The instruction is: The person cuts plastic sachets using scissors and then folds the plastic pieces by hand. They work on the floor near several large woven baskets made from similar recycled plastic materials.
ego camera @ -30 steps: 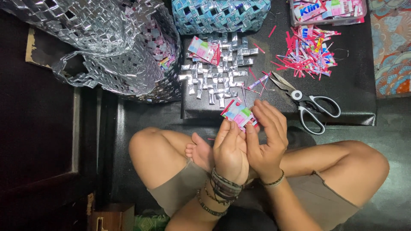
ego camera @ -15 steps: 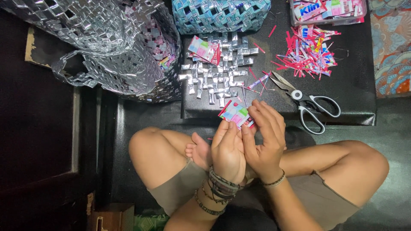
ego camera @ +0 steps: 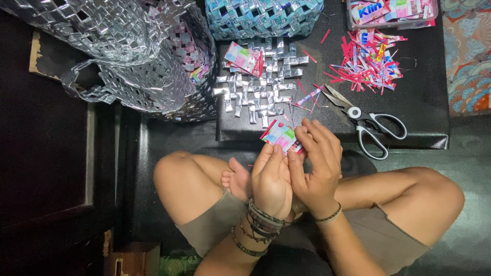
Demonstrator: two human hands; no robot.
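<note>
Head view, looking straight down on crossed bare legs, with both hands meeting just in front of the black board's point(ego camera: 424, 112) near edge. Left hand point(ego camera: 272, 179) stands upright on its edge, wrist stacked with beaded bracelets point(ego camera: 260, 225), fingertips pinching the folded wrapper piece point(ego camera: 280, 135). Right hand point(ego camera: 318, 166) arches over beside it, fingers curled down onto the same glossy pink, green and white piece, so both grip it together above the board's front edge. Left of the board slumps a crinkled silver woven bag point(ego camera: 133, 56). On the board lies a flat silver woven mat point(ego camera: 261, 89), then loose red strips point(ego camera: 368, 59), with grey-handled scissors point(ego camera: 365, 120) open at its right.
</note>
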